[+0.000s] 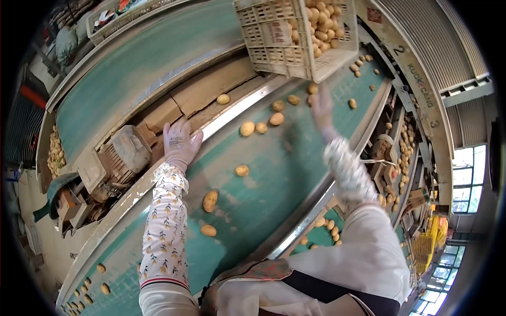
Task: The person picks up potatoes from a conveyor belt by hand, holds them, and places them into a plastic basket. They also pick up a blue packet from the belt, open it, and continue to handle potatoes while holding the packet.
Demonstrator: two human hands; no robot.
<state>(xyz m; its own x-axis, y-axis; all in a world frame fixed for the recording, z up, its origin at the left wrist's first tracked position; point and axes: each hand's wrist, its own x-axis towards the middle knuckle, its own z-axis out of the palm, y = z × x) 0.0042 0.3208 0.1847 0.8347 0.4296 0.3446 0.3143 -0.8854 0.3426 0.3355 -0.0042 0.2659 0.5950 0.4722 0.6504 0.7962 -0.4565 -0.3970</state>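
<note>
My left hand [180, 143], in a thin pale glove, rests on the side rail [226, 113] of the green conveyor belt [263, 200]. Its fingers lie out over the edge with the thumb apart, holding nothing. Over the far part of the belt, my right hand [322, 113] is smeared by motion, so its fingers cannot be made out. Close beside it is a potato [312, 88]. Between my hands lie several more, including a reddish potato [276, 118] and a yellow potato [247, 128]. Nearer to me sits a longer potato [210, 200].
A tilted plastic crate [279, 47] full of potatoes stands at the belt's far end. A wooden ledge [205, 87] bearing one potato [223, 99] separates a second green belt [142, 68] at left. More potatoes [406, 147] fill a side channel at right.
</note>
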